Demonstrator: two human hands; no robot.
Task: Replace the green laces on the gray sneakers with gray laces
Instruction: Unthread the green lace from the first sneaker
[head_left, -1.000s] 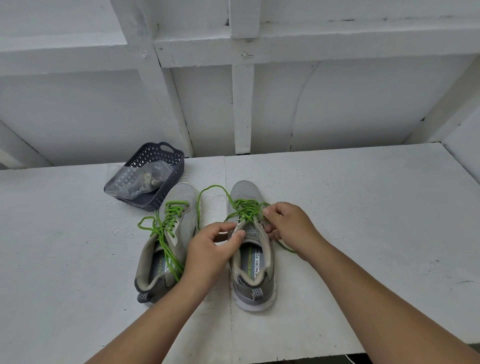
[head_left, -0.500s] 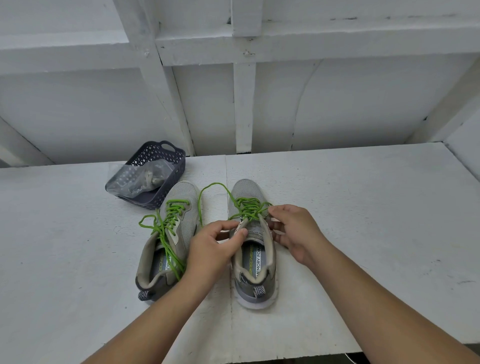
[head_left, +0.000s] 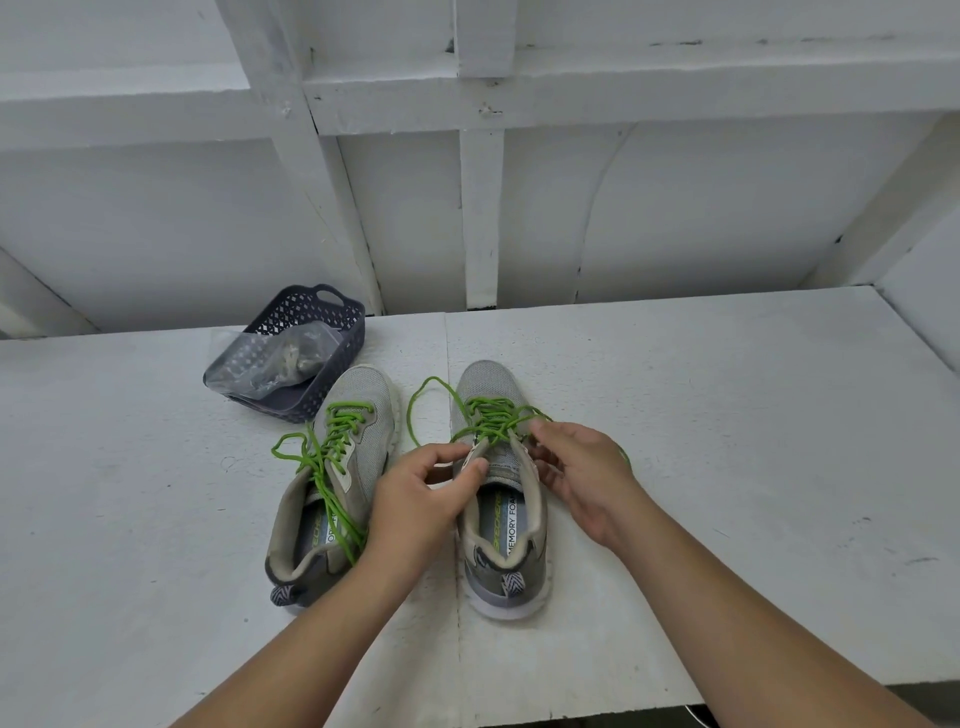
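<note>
Two gray mesh sneakers sit side by side on the white painted table, toes pointing away from the person and heels close to the person. Both have bright green laces in them, so the swap to gray ones looks like it has only just begun.

The left hand pinches the tongue and near edge of the right gray sneaker between thumb and fingers. The right hand is at the other side of the same shoe, with its fingers curled at the top eyelets. It seems to pinch the green lace on that shoe, but the fingertips hide the exact spot.

The lace crosses run along the shoe's long line, from the opening near the hands out toward the toe. So the lace lies just past both hands, farther from the person. One loose green end loops out to the left side of the shoe. The right hand is the nearer one to the crossed part, so it is probably the one to pull next.

The left gray sneaker lies just beside the left arm, its own green lace loose and spilling over its side.

Behind it sits a dark blue plastic basket with a clear plastic bag inside. Something pale is in the bag, maybe the gray laces, but that cannot be told.
</note>
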